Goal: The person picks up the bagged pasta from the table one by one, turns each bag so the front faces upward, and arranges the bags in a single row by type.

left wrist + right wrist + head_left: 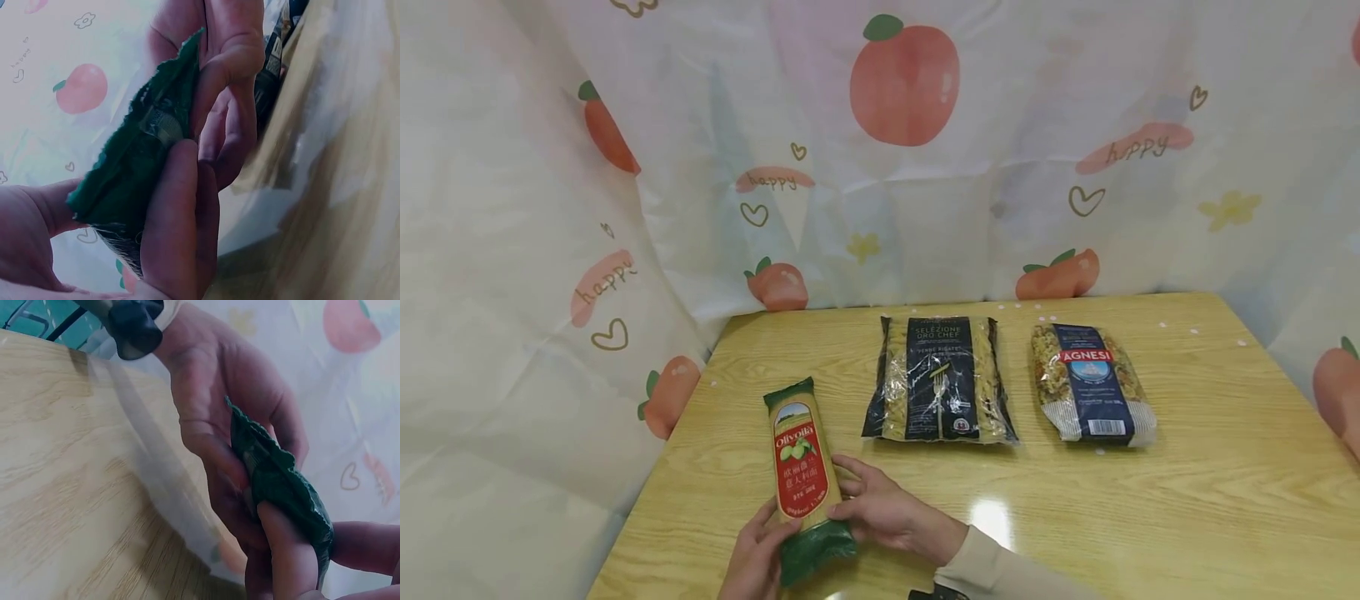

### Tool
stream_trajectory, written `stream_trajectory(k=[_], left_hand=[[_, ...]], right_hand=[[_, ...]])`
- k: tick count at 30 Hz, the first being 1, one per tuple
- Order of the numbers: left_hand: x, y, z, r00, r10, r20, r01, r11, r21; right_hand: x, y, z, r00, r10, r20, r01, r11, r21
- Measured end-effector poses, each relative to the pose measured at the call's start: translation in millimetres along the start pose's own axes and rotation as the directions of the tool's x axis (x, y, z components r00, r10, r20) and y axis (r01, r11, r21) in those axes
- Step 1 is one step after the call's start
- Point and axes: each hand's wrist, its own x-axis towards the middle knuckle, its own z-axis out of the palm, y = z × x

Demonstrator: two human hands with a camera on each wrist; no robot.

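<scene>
Both hands hold a long pack of spaghetti (pixel 801 467) with a red label and green ends, near the table's front left. My left hand (pixel 756 550) grips the lower left side, thumb on the front. From the right side, my right hand (pixel 887 508) grips it with the thumb on the front edge and fingers reaching behind. In the left wrist view the crimped green end (pixel 144 137) sits between the fingers of both hands. The right wrist view shows that same green end (pixel 281 481) close up, with the right hand (pixel 219 406) around it.
A dark-labelled bag of penne (pixel 940 379) lies at the table's middle back. To its right is an Agnesi bag of coloured pasta (pixel 1090 383). A white curtain (pixel 985 217) with fruit prints hangs behind the wooden table (pixel 1210 500) and along its left side.
</scene>
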Motion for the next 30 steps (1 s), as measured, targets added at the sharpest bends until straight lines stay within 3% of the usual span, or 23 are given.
stream_trajectory(k=[8, 18, 30], left_hand=[[11.7, 12.3, -3.3, 0.999, 0.012, -0.053, -0.007, 0.995, 0.098], [30.4, 28.1, -12.1, 0.999, 0.043, 0.032, -0.048, 0.984, 0.173], [54.2, 43.8, -18.3, 0.996, 0.09, 0.012, -0.09, 0.962, 0.257]], right_hand=[[4, -4, 7.8, 0.998, -0.032, -0.048, 0.032, 0.999, 0.0], [16, -11, 12.0, 0.993, -0.066, -0.095, 0.067, 0.998, 0.001], [31, -21, 17.8, 0.99, -0.078, -0.116, 0.083, 0.996, 0.034]])
